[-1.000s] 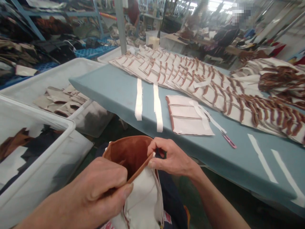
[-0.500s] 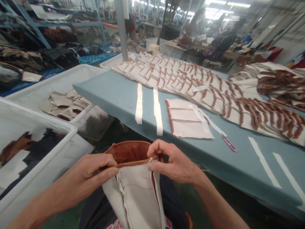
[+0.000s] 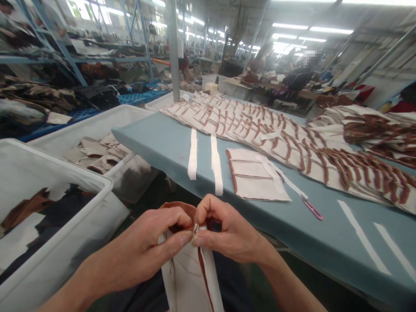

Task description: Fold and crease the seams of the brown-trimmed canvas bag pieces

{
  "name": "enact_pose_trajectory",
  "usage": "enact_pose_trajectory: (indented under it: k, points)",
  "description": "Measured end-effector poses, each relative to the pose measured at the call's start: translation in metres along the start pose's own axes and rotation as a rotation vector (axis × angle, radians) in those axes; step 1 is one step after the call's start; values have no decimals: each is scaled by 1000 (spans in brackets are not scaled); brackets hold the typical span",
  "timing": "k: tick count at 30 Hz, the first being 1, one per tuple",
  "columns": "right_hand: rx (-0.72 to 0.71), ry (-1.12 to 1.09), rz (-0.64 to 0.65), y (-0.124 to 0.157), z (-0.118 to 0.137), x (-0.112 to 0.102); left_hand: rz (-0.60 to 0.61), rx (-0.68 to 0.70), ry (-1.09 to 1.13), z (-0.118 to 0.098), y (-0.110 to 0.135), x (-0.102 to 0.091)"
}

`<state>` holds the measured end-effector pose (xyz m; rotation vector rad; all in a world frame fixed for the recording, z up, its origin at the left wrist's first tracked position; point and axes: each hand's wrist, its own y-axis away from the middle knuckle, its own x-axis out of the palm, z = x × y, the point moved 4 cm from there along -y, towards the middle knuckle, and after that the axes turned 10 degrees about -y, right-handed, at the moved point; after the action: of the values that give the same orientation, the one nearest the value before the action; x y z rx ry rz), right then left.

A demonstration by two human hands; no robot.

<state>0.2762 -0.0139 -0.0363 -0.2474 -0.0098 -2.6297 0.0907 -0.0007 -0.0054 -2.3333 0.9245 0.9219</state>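
A tube-shaped cream leather piece (image 3: 186,277) with a brown inner side hangs over my lap, its top rim between my hands. My left hand (image 3: 149,238) pinches the rim, thumb outside and fingers inside. Right beside it, my right hand (image 3: 224,229) pinches the rim at a seam with a brown edge. The two thumbs nearly touch, and the fingertips inside the rim are partly hidden. Beyond my hands, a flat cream panel (image 3: 256,180) with brown trim lies on the blue-green table (image 3: 152,141).
Overlapping cream panels with brown edges (image 3: 247,117) cover the table's far side. White tape strips (image 3: 193,158) and a pink-handled tool (image 3: 313,210) lie nearer. White bins (image 3: 110,184) holding leather pieces stand at the left. A person (image 3: 297,80) is in the background.
My left hand has moved right along the rim, up to my right hand. The rim's opening has narrowed. The view has tilted up slightly.
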Motion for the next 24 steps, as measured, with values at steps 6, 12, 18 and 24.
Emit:
enact_pose_trajectory:
  k: [6,12,18,24]
  points:
    - [-28,147,-9,0,-3,2,103,-148,-13,8,7,8]
    - [14,187,-3,1,-4,0,150,-157,-31,6,2,13]
    - [45,179,-25,4,-14,-8,113,-136,-76,5,1,29]
    - [27,132,-9,0,-25,-12,109,-210,49,21,6,37]
